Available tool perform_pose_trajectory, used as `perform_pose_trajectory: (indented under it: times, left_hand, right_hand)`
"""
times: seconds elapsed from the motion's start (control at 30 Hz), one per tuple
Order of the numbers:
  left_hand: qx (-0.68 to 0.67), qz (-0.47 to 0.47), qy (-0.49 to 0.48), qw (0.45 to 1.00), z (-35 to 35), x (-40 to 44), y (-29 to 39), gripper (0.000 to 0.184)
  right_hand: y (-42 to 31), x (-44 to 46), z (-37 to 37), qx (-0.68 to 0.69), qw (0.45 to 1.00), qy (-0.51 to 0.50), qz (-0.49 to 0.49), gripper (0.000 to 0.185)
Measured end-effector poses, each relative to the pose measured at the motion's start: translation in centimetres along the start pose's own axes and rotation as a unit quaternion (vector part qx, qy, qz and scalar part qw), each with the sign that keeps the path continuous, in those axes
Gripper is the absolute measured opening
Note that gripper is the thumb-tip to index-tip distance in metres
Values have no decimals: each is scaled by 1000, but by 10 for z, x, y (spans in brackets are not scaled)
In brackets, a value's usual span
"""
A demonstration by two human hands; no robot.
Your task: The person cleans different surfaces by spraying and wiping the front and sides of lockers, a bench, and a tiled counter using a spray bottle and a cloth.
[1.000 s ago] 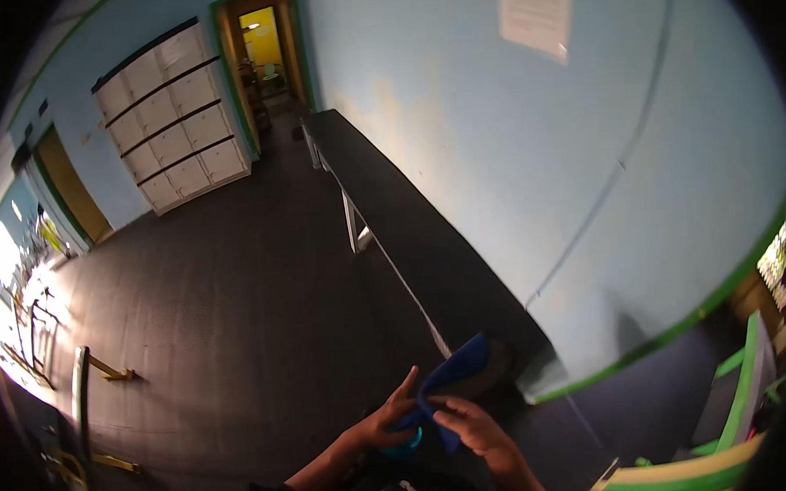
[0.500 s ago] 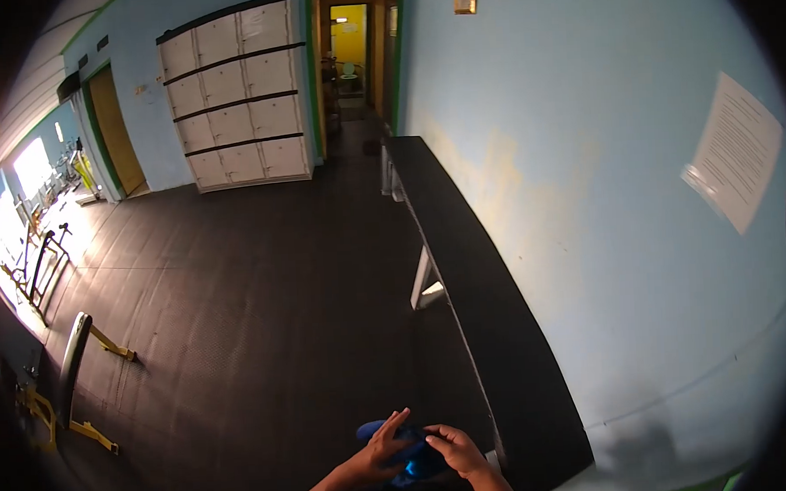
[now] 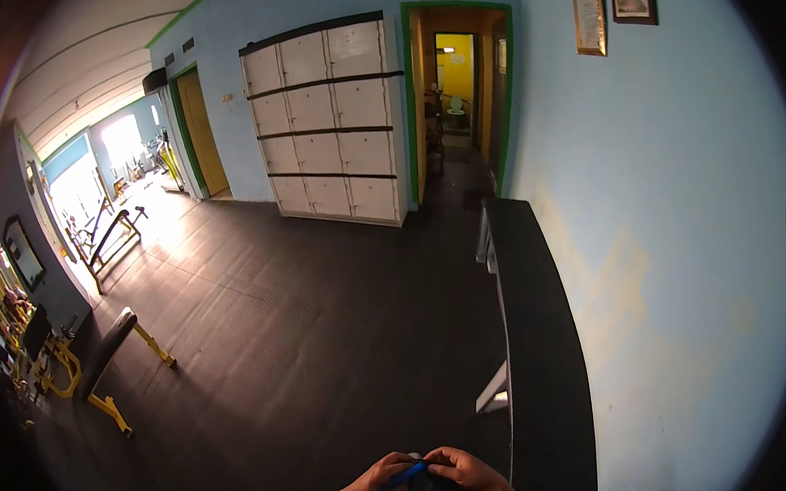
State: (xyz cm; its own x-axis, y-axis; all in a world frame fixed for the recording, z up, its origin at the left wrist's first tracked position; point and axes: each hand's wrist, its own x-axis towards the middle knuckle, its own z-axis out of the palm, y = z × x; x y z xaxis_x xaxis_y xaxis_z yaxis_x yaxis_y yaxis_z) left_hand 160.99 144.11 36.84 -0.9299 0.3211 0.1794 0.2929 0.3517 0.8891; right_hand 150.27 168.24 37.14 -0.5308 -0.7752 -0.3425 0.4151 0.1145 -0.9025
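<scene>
At the bottom centre, my left hand (image 3: 381, 476) is closed around a blue, strap-like item (image 3: 405, 476) whose kind I cannot make out. Close beside it, almost touching, my right hand (image 3: 462, 467) pinches at the same item, near a dark part between the two hands. A small turquoise patch shows just below the blue strip. The rest of the item is hidden by my fingers and the frame's lower edge.
A long black bench (image 3: 547, 353) runs along the blue wall on my right. White lockers (image 3: 322, 130) stand ahead, left of an open doorway (image 3: 457, 111). Padded gym benches (image 3: 108, 350) with yellow frames stand at left on the dark rubber floor (image 3: 300, 337).
My view has tilted up and turned left, showing more lockers and gym equipment. My left hand's fingers, stretched out before, are now curled around the blue item, and the hands are closer together.
</scene>
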Motion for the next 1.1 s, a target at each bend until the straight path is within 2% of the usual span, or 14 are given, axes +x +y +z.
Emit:
perform_pose_trajectory:
  times: [0.1, 0.2, 0.23, 0.3, 0.43, 0.5, 0.53, 0.57, 0.63, 0.67, 0.73, 0.83, 0.97, 1.1]
  left_hand:
    - [-23, -6, 29, 999, -27, 71, 0, 48]
    - [-57, 4, 99, 993, -55, 133, -2, 53]
    - [-57, 7, 106, 993, -62, 150, -26, 53]
    - [-180, 18, 87, 980, -64, 172, -100, 63]
    - [-176, 14, 74, 982, -83, 257, -210, 66]
    - [-231, 14, 17, 973, -102, 311, -263, 67]
    - [-255, -94, -3, 962, -121, 341, -268, 68]
    - [-261, -93, -20, 961, -138, 370, -272, 68]
    - [43, 60, -45, 996, -191, 442, -247, 60]
    - [40, 67, -57, 995, -212, 477, -244, 60]
    - [65, 59, -116, 989, -244, 535, -241, 67]
    - [72, 103, -132, 983, -273, 619, -258, 69]
    - [103, 86, -178, 975, -286, 723, -313, 71]
    - [85, 64, -145, 984, -291, 807, -368, 65]
  right_hand:
    - [-31, 50, -58, -80, 996, -44, -2, 27]
    - [-71, 105, -105, -125, 992, -30, 2, 27]
    - [-82, 125, -119, -158, 987, -5, -10, 26]
    - [-101, 167, -146, -198, 980, 19, -24, 25]
    - [-125, 252, -194, -212, 970, 111, -44, 24]
    - [-136, 286, -220, -275, 922, 215, -170, 26]
    - [-143, 305, -233, -260, 919, 236, -176, 23]
    - [-150, 320, -252, -258, 917, 253, -169, 23]
    - [-174, 347, -285, -209, 931, 269, -131, 21]
    - [-189, 362, -305, -205, 928, 282, -130, 21]
    - [-211, 383, -337, 52, 962, 269, -4, 23]
    - [-260, 406, -381, 166, 938, 305, 0, 22]
    - [-309, 452, -447, 295, 889, 344, -72, 25]
    - [-342, 499, -549, 270, 893, 357, -40, 23]
